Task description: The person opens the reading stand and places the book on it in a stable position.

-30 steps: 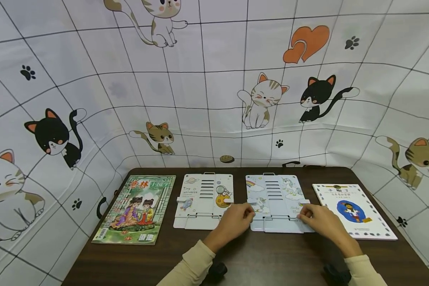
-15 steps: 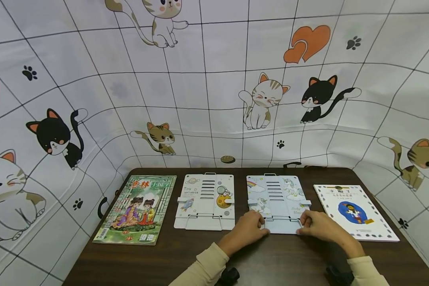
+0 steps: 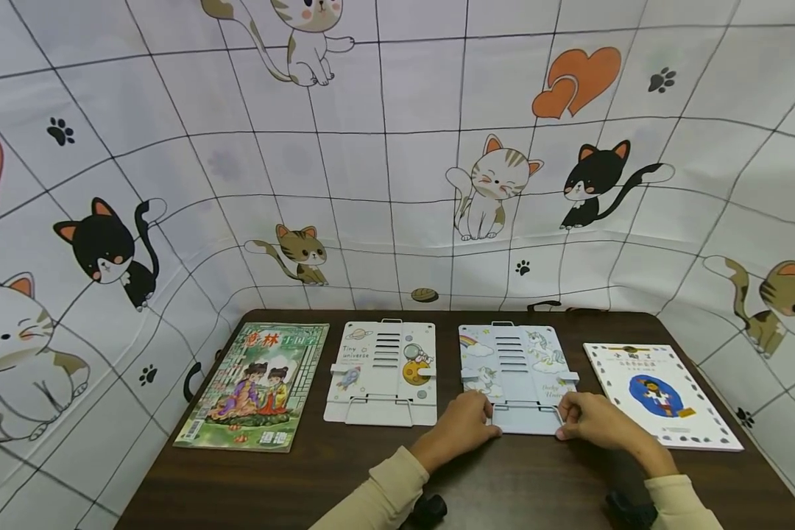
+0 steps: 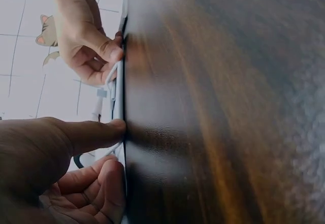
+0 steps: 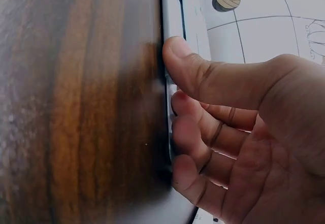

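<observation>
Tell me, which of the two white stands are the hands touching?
The unicorn stand, on the right: the left hand and right hand both touch its front edge. The "Tiny universe" stand, further left, has neither hand on it.

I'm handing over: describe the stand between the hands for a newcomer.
On the brown table, four items form a row. Second from the right is a white stand, with the left hand and right hand at its near edge. Rainbow and unicorn pictures set it apart from the space-themed stand beside it.
</observation>
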Demonstrator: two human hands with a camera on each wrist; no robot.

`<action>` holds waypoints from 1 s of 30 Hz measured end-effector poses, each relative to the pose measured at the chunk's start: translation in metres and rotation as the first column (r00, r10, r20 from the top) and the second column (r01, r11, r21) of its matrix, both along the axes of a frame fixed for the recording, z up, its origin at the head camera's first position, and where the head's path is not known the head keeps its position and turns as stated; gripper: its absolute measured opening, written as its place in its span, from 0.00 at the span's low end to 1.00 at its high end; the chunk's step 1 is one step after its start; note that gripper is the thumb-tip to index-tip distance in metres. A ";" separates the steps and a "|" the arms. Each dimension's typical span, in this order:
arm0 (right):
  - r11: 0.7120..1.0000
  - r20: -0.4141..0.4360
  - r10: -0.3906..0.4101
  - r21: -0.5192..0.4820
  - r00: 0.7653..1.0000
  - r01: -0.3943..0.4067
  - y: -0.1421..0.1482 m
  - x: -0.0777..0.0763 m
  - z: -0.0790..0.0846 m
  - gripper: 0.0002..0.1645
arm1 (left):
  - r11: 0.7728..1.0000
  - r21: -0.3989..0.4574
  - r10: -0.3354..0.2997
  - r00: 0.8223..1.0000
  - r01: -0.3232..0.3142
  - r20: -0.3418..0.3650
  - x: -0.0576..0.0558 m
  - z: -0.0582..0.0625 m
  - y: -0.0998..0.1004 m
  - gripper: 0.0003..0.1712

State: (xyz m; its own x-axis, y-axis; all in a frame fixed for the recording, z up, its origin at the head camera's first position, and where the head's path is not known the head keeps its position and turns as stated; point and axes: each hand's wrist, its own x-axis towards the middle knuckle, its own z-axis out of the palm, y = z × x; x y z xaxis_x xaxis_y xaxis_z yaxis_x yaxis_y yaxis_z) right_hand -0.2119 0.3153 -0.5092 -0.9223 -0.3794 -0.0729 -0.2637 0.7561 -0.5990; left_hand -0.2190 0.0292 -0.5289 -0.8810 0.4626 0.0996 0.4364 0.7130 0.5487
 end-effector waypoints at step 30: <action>0.993 -0.100 -0.028 0.110 0.995 0.039 -0.004 0.008 -0.003 0.23 | 0.982 0.166 -0.094 0.995 0.096 -0.020 -0.011 -0.005 -0.003 0.19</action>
